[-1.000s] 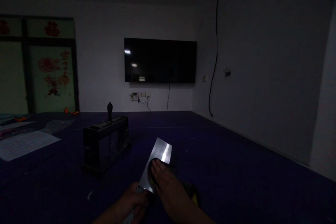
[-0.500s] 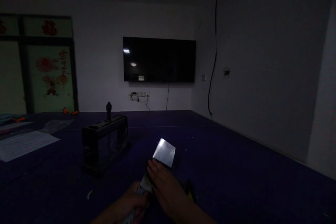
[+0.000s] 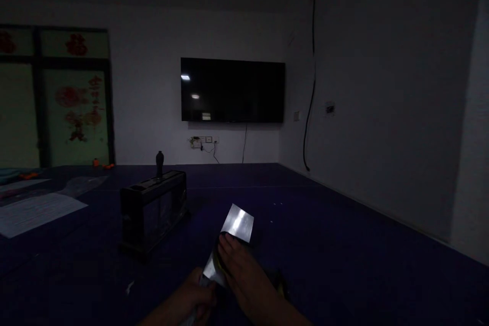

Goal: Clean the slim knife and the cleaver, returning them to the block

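Note:
A flat tool with a broad, square-ended metal blade (image 3: pixel 237 222) points up and away from me, its face catching the light. Low in the picture, my left hand (image 3: pixel 193 293) is closed around its grip end. My right hand (image 3: pixel 244 277) lies across the middle of the blade, fingers together, pressing a dark pad with a yellowish edge (image 3: pixel 218 260) against the metal. The palm covers most of that pad, and its exact kind is hard to make out. Just right of my right wrist, a dark and yellow item (image 3: pixel 280 285) shows partly in shadow.
A black frame-like box with clear sides and an upright knob (image 3: pixel 153 209) stands left on the dark blue tabletop (image 3: pixel 344 260). Printed paper (image 3: pixel 42 210) and clear plastic lie farther left. Orange items (image 3: pixel 102 164) sit at the back. White scraps dot the surface. A television hangs beyond.
My right hand has shifted slightly down and right with the pad, and the blade is tilted a little differently, its glare brighter. The whole view has moved slightly.

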